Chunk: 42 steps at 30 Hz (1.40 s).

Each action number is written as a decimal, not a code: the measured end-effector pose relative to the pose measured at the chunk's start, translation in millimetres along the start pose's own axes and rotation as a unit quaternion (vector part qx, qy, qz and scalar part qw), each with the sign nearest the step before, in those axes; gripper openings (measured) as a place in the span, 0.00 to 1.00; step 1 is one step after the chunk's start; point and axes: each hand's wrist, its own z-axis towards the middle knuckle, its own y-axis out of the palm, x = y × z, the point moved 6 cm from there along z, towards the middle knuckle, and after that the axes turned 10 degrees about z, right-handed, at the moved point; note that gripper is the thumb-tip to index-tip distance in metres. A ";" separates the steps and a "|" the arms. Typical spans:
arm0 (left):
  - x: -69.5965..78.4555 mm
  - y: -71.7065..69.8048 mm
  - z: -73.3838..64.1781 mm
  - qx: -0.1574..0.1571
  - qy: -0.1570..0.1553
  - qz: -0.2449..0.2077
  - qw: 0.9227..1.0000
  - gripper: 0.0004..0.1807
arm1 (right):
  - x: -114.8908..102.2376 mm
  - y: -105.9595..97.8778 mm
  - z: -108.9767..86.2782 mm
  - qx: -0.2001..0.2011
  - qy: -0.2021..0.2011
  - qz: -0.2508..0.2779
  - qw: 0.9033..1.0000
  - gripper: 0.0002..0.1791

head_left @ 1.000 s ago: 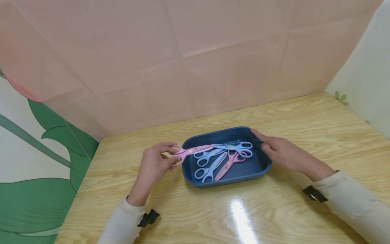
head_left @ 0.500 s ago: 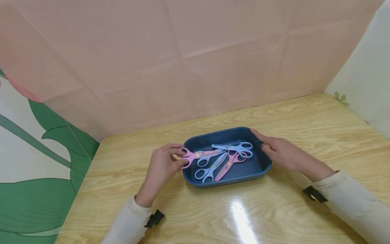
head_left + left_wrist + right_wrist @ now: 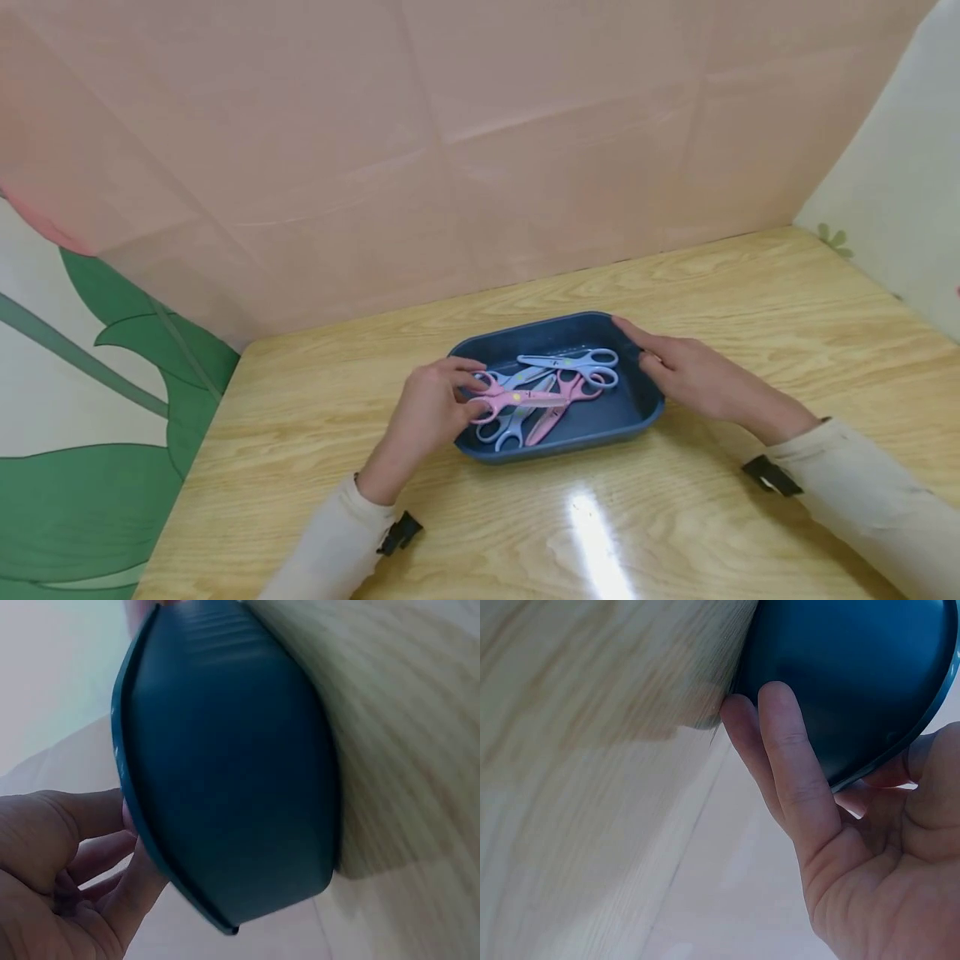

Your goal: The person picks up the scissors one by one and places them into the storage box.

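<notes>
In the head view, my left hand (image 3: 431,404) pinches the handle loops of pink scissors (image 3: 517,397) over the left end of a dark blue tray (image 3: 558,450). Their blades point right, above the other scissors. Below them lie blue scissors (image 3: 510,431) and a second pink pair (image 3: 573,393), partly covered. Another blue pair (image 3: 581,364) lies toward the back right of the tray. My right hand (image 3: 693,375) grips the tray's right end; in the right wrist view its fingers (image 3: 791,750) press the outer wall. The tray wall (image 3: 232,765) hides the scissors in the left wrist view.
The tray stands on a wood-grain table (image 3: 337,375). A pinkish sheet (image 3: 450,150) rises along the table's back edge. A pale wall (image 3: 900,192) borders the right side, and green leaf shapes (image 3: 150,333) show at the left.
My left hand has moved right with the pink scissors, which have come from across the tray's left rim to over the scissors inside. My right hand has stayed on the tray's right end.
</notes>
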 end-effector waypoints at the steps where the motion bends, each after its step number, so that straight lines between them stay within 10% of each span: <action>1: 1.5 2.0 -0.1 -0.009 0.007 0.002 1.000 0.06 | -0.4 -0.3 0.0 0.001 -0.001 -0.002 1.000 0.32; 18: 16.1 18.7 -2.3 -0.046 0.065 0.017 0.997 0.08 | -0.8 -1.9 -0.1 0.010 -0.002 -0.004 1.000 0.32; 29: 32.0 22.7 0.9 -0.049 0.063 0.066 0.995 0.08 | -1.6 -1.3 -0.1 0.011 -0.009 -0.005 1.000 0.31; 42: 33.9 25.2 2.0 -0.026 0.047 0.022 0.998 0.05 | -2.8 1.0 0.5 -0.002 0.008 0.009 1.000 0.31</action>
